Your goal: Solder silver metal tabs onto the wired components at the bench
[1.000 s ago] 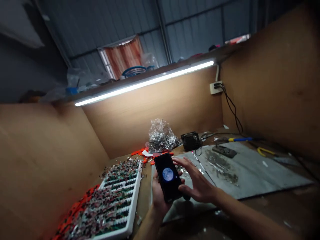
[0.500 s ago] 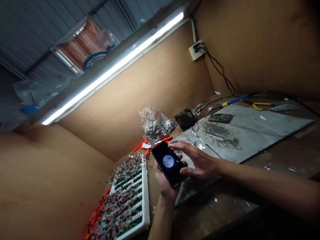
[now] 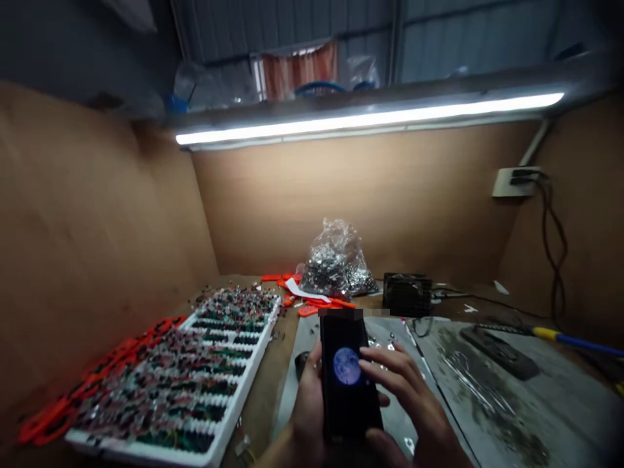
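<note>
A black smartphone [image 3: 348,413] stands upright in front of me, its dark screen showing a round bluish moon-like picture. My left hand [image 3: 308,409] is wrapped around it from the left, with a fingertip showing past its right edge. Over the right side of the screen are the outstretched fingers of my right hand [image 3: 414,403]. That hand's thumb lies near the phone's lower right edge, apart from the fingers. I cannot tell whether the fingertips touch the glass.
Left of the phone lies a white foam tray [image 3: 244,383] packed with small components, beside orange-red parts [image 3: 49,419]. Behind stand a clear bag of shiny metal pieces [image 3: 336,260] and a black box [image 3: 407,294]. A blue-yellow soldering iron [image 3: 570,338] and thin wires [image 3: 478,383] lie right.
My view has levelled and swung left. The phone now appears lower and more upright, and my right hand comes in from below rather than from the right.
</note>
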Available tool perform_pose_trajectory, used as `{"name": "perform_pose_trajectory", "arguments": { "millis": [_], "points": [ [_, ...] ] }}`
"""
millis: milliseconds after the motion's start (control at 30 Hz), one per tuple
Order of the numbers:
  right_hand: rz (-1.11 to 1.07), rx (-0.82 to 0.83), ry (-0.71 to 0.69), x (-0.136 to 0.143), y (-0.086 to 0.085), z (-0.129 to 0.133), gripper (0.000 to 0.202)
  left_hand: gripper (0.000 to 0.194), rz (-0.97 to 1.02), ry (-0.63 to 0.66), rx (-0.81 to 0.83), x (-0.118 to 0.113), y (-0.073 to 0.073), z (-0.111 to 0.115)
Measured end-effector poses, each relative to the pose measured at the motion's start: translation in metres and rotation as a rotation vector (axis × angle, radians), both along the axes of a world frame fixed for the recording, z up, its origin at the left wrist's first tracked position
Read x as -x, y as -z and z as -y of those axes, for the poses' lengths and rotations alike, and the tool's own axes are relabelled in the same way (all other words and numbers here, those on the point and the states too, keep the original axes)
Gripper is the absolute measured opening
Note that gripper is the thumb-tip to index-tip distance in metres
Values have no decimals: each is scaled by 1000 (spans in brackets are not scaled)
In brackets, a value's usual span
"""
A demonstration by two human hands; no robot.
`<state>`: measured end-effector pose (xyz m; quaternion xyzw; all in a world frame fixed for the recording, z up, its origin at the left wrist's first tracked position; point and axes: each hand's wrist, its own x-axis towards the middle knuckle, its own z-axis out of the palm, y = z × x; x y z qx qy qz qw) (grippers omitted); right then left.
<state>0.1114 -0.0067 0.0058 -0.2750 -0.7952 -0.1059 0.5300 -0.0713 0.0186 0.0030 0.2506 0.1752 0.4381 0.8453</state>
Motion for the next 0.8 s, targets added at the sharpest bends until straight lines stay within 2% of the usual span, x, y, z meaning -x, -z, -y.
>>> {"name": "perform_pose_trajectory", "arguments": {
  "millis": [100,333,567,800],
  "points": [
    [-15,41,-7,-1,-2,1,49,72,-44,-31,33,3,-4,3],
    [-200,189,-38,1,-6,14,52,83,-43,34,68,2,-21,11],
    [-210,224,-68,-2,-6,15,54,80,-31,-3,131,-1,-31,12],
    [-183,268,-46,-1,-4,14,52,75,-1,-26,60,-2,-31,13]
  ]
}}
